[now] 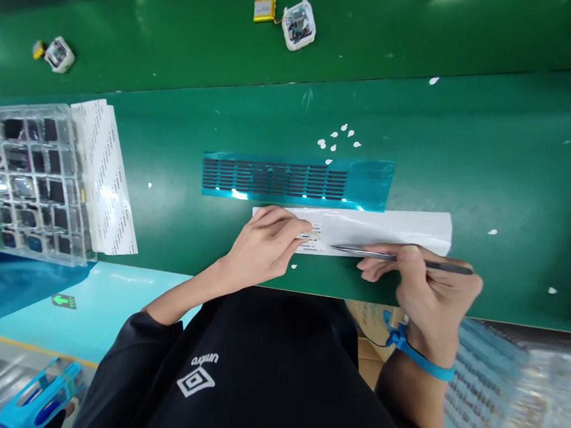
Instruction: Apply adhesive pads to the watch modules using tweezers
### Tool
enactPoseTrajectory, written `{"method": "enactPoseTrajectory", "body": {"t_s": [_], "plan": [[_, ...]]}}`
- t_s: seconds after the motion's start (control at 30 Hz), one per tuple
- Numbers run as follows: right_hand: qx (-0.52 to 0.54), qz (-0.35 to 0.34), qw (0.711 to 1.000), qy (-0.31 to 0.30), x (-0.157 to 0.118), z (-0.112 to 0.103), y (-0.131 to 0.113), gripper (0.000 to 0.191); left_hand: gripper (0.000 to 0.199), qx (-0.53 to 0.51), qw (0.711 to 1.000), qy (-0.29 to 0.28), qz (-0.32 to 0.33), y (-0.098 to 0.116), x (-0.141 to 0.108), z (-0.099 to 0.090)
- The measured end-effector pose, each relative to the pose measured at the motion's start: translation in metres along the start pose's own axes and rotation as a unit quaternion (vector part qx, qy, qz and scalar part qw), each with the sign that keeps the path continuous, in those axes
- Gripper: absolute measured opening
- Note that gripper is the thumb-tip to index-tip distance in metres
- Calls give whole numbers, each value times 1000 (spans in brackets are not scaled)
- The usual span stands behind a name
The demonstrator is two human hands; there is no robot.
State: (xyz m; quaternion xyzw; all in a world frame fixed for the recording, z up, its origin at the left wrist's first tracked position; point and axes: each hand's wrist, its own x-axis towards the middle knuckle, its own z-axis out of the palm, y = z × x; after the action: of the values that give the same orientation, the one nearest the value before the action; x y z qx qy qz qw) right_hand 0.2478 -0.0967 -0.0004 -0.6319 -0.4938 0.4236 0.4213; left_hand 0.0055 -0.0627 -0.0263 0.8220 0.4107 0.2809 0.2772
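Note:
My left hand [269, 246] pinches a small white part [309, 236] between thumb and fingers, over the left part of a white label sheet [388, 227]. Dark printed marks show on the sheet around that part. Metal tweezers [439, 266] are held in my right hand [426, 278], their tip pointing left at the sheet, just right of the small part. Directly above the sheet lies a blue film strip [367, 184] with rows of dark thin strips. Several small white round tabs [334, 135] are scattered beyond the film.
At the left are a clear compartment tray [60, 222] with dark parts and white printed sheets [110, 180]. Across the bench's far section lie a white device case [299, 24] wired to a yellow battery [264, 10], another case [59, 55] at left, and one at the far right corner.

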Motion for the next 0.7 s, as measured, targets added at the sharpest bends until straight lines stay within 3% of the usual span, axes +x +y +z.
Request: {"method": "enactPoseTrajectory", "body": {"t_s": [0.23,0.5,0.7], "plan": [[-7,-12,999,-43,2,1,-1,17,17,-13,1000,1,3,-5,0,1],[-9,-19,998,-51,3,-1,3,17,13,-27,999,17,7,-4,2,2],[45,-26,997,-50,6,-7,12,19,16,-20,1000,19,2,-6,3,3]]}}
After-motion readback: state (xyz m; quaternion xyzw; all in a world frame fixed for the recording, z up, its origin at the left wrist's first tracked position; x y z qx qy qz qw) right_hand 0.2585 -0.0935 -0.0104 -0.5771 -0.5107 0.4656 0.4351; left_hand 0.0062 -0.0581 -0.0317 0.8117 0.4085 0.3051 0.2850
